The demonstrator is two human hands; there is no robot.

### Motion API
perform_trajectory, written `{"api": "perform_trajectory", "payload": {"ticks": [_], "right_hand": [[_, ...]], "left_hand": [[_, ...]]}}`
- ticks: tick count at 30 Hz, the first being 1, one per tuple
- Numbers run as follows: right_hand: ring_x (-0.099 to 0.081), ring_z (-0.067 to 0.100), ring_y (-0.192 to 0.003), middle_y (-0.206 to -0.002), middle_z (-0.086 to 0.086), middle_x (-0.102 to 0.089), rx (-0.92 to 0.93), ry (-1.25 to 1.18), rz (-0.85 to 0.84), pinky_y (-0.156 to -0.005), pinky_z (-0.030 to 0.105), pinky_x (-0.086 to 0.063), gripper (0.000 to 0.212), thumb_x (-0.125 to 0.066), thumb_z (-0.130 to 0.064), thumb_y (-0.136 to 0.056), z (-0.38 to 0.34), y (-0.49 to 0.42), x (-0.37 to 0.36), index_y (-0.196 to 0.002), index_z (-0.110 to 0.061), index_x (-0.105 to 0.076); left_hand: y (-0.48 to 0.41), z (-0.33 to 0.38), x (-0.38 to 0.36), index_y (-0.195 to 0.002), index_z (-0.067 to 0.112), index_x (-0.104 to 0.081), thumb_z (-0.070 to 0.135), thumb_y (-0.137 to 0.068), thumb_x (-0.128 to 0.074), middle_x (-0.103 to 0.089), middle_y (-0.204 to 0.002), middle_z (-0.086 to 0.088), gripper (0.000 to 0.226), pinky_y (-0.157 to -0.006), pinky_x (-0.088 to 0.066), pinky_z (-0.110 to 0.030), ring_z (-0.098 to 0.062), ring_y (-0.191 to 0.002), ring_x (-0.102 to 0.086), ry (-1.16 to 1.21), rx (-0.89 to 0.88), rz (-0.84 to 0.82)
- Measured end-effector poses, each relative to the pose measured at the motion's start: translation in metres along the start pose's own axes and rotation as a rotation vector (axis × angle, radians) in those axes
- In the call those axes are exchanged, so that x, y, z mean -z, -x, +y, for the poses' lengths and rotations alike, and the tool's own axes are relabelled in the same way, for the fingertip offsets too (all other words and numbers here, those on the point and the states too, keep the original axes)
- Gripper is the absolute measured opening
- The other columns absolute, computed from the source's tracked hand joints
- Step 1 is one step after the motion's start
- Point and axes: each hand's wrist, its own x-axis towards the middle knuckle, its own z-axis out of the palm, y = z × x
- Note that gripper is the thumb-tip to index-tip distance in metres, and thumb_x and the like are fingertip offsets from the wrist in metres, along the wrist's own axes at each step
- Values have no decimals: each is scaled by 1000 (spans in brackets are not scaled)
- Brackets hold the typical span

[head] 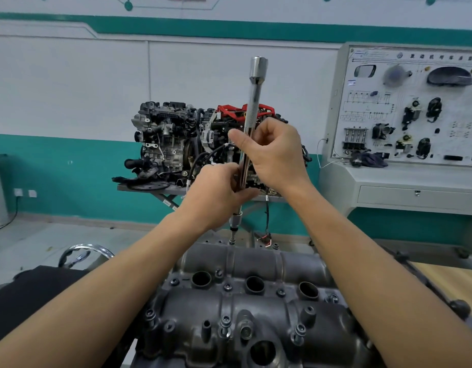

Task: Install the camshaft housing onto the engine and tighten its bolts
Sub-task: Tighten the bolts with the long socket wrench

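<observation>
Polished chrome extension bar [252, 110] with knurled band, dull grey cast-metal camshaft housing [256, 309], pale wood benchtop [452, 282]

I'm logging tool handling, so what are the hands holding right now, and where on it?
Both hands hold the long extension bar: the right hand grips its middle shaft, the left hand just below. Its tip sits on a housing bolt.

Your left hand [221, 193] and right hand [273, 152] both grip the long chrome extension driver [252, 120], upright on a far-edge bolt [232, 241] of the dark grey cast camshaft housing [245, 309].
</observation>
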Motion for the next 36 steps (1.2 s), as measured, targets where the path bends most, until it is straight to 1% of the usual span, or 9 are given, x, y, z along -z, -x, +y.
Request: {"api": "perform_trajectory", "payload": {"ticks": [5, 8, 11, 14, 20, 23, 27, 30, 36], "right_hand": [[-69, 18, -85, -97, 6, -74, -81, -192, -240, -72, 33, -56, 21, -45, -30, -105, -5, 0, 4, -100, -27, -66], [-71, 14, -80, -93, 2, -74, -85, -268, -302, -72, 34, -62, 23, -46, -10, -104, -4, 2, 2, -103, -23, -66], [-73, 15, -79, -86, 5, -76, -105, -206, -178, -78, 42, -62, 8, -72, -17, -91, -1, 2, -1, -99, -16, -70], [-70, 23, -75, -85, 13, -73, -133, -135, -59, -77, 41, -61, 36, -86, -33, -77, 1, 2, -2, -102, -13, -70], [-72, 17, -83, -92, 4, -75, -152, -327, -282, -75, 34, -60, 18, -53, -21, -103, 0, 1, 3, -94, -21, -69], [-72, 16, -73, -79, 2, -76, -142, -281, -227, -69, 30, -59, 9, -66, -18, -96, -2, 1, 4, -88, -16, -71], [-49, 6, -53, -61, -8, -57, -63, -19, 15, -54, 23, -45, 40, -88, -41, -70, 4, 1, 0, -70, -21, -54], [-49, 1, -55, -64, -12, -54, -61, -57, -38, -58, 18, -43, 32, -81, -42, -79, 0, 1, 0, -79, -25, -55], [-49, 14, -42, -87, 6, -76, -110, -338, -383, -44, 20, -41, 22, -47, -23, -104, -2, -5, 14, -98, -13, -66]], "left_hand": [[-5, 2, 5, -101, 14, -62, 17, -94, -66, -72, -88, -1, 9, -74, -56, -36, -12, -76, -69, 80, 50, -132], [-5, -2, 9, -115, 14, -57, 15, -96, -58, -72, -110, 1, 18, -91, -55, -42, -15, -98, -69, 137, 76, -214], [-3, -6, 5, -110, 23, -52, 28, -95, -65, -71, -94, 7, 21, -74, -51, -28, -4, -81, -65, 108, 51, -158], [-4, -4, 2, -113, 27, -56, 34, -86, -77, -66, -67, 6, 34, -55, -40, -19, -4, -58, -60, 71, 37, 22], [-4, -1, 4, -110, 14, -55, 17, -97, -58, -71, -95, -4, 14, -77, -55, -45, -22, -82, -68, 101, -9, -116], [-4, -4, 6, -112, 14, -54, 21, -99, -54, -70, -106, -2, 15, -86, -54, -48, -21, -93, -67, 121, 2, -163], [-3, -4, 4, -127, 19, -58, 39, -88, -73, -69, -75, 8, 47, -64, -52, -31, -2, -65, -63, 71, -21, -31], [-1, -1, 3, -120, 17, -61, 27, -91, -72, -60, -57, 11, 32, -50, -34, -15, -2, -52, -55, 37, -96, -21], [-2, 3, 7, -112, 19, -43, 18, -97, -46, -69, -99, -16, 16, -79, -54, -54, -32, -86, -68, 158, -32, -170]]}}
